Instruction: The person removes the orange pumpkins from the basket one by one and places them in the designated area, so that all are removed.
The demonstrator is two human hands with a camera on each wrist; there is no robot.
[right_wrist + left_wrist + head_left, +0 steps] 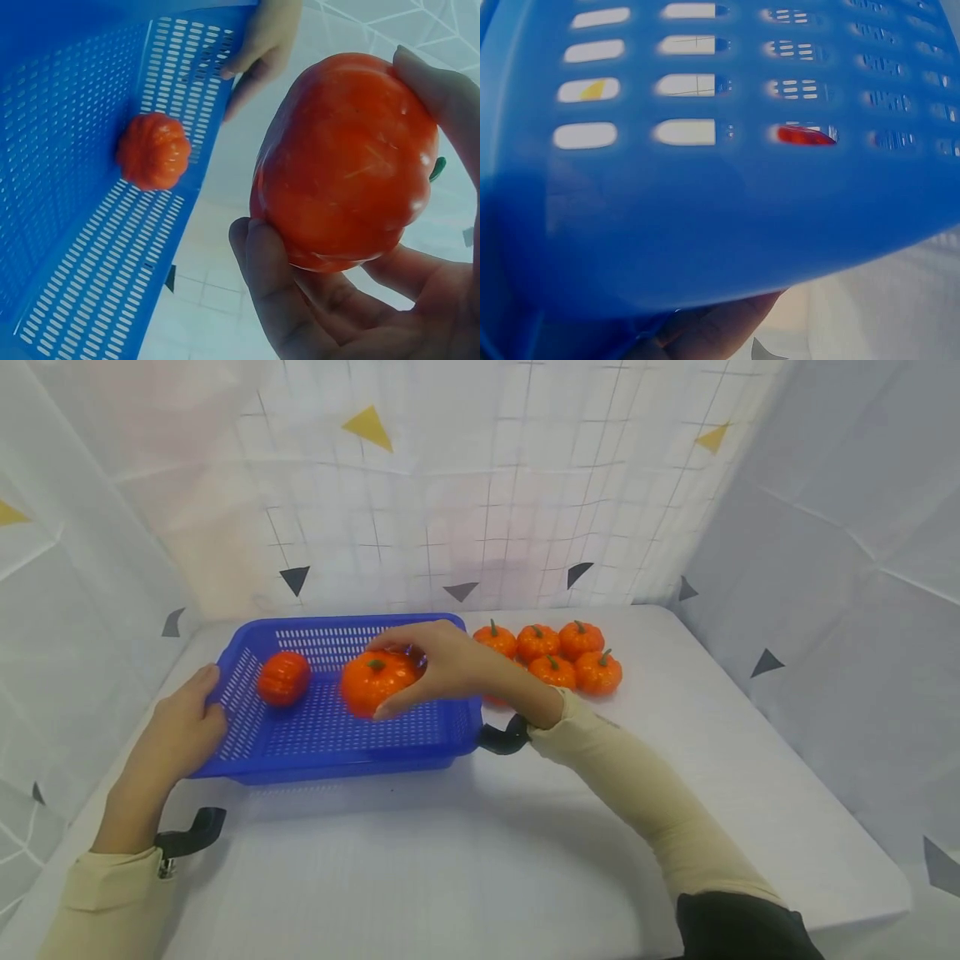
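My right hand [442, 662] grips a small orange pumpkin [372, 683] with a green stem, thumb on one side and fingers on the other. It is held over the blue plastic basket [352, 764]. In the right wrist view the same pumpkin [345, 165] fills the grasp. Another red-orange pumpkin [284, 678] lies tipped on its side inside the basket, toward the left end. My left hand [176, 727] holds the basket's left rim, thumb on the inner side. Below the basket wall in the left wrist view, only some fingers [720, 330] show.
Several orange pumpkins [552, 672] stand grouped just right of the basket, partly behind my right forearm. The white table [450, 860] extends in front and to the right. White sheets with grid lines [555, 485] enclose the back and sides.
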